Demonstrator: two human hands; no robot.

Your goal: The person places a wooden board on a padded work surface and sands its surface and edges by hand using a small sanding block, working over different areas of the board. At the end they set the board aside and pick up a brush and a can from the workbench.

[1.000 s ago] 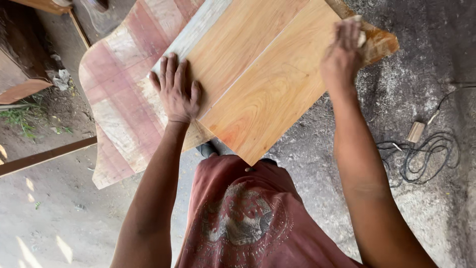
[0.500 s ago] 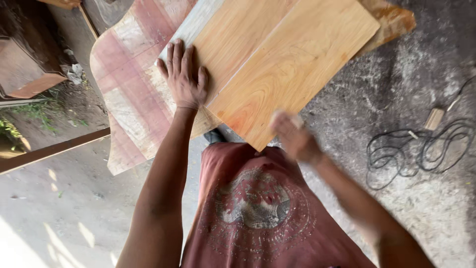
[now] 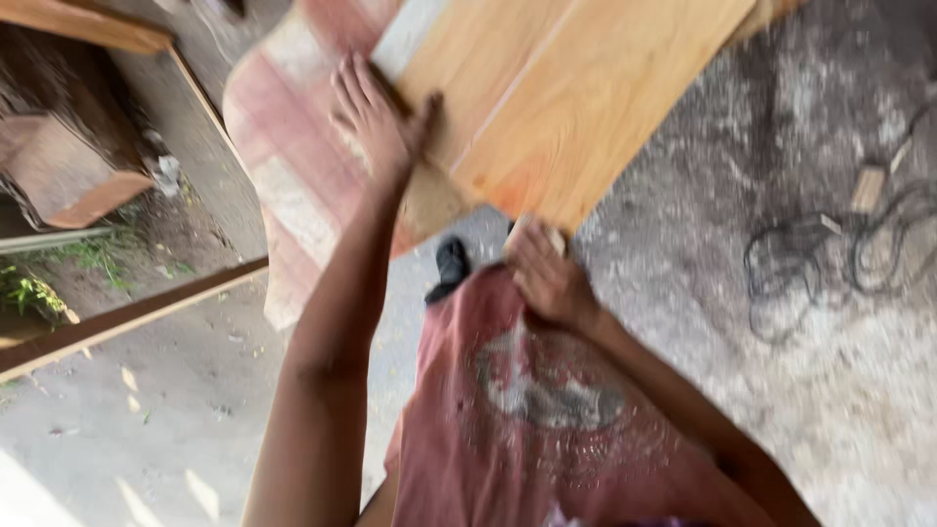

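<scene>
Landmark: the light wood panel point(image 3: 576, 88), a glued-up board with pale orange grain, lying tilted across the top of the view.

- Left hand point(image 3: 376, 122): flat, fingers spread wide, pressed on the panel's left edge where it overlaps the reddish striped board point(image 3: 283, 146) underneath. Nothing gripped; reads as pinning the panel down so it doesn't slide.
- Right hand point(image 3: 547, 278): at the panel's near corner, just under its lower edge. Fingers curled around a small pale block point(image 3: 551, 237), possibly a sanding pad; motion blur, so I can't tell exactly what it is. Held at the edge, probably to work that corner.
- Panel rests on the striped board, not on a table; the near corner overhangs the concrete floor point(image 3: 761, 390), which leaves that edge reachable from below.
- Below the panel: person's red shirt point(image 3: 547, 429), dusty, and a dark shoe point(image 3: 451, 265) on the floor.
- Right of the panel: coiled dark cable point(image 3: 810, 263) with a small wooden piece point(image 3: 867, 187) near it, well apart from both hands.
- Left of the panel: timber frame pieces point(image 3: 127, 317) and a patch of weeds point(image 3: 29, 293).
</scene>
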